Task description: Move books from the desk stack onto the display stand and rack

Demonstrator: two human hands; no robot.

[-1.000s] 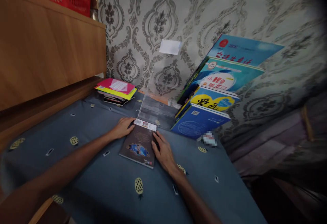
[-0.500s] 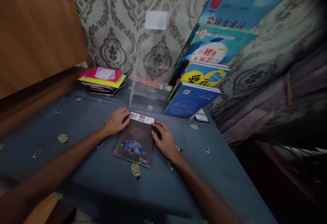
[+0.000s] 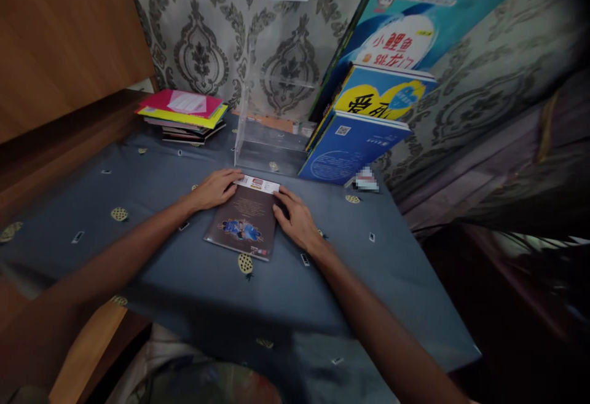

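A dark brown book (image 3: pixel 239 213) lies flat on the cloth-covered table, with a blue picture, small text and a white label strip along its far edge. My left hand (image 3: pixel 216 189) rests at its far left corner, fingertips touching the label end and thumb apart from the fingers. On the opposite side, my right hand (image 3: pixel 297 222) touches the book's right edge near the far corner, its fingers stretched out and the thumb spread. Neither hand is wrapped around the book.
Behind the book stands a clear plastic rack (image 3: pixel 271 139), with upright books (image 3: pixel 354 146) at its right side. A pile of thin books and coloured sheets (image 3: pixel 184 109) lies at the back left. A wooden cabinet (image 3: pixel 64 41) borders the left; dark curtains (image 3: pixel 502 146) hang at right.
The view has tilted downward, so everything sits higher and more of the table's near edge shows. Both hands stay at the book's far corners, and the book lies about as before.
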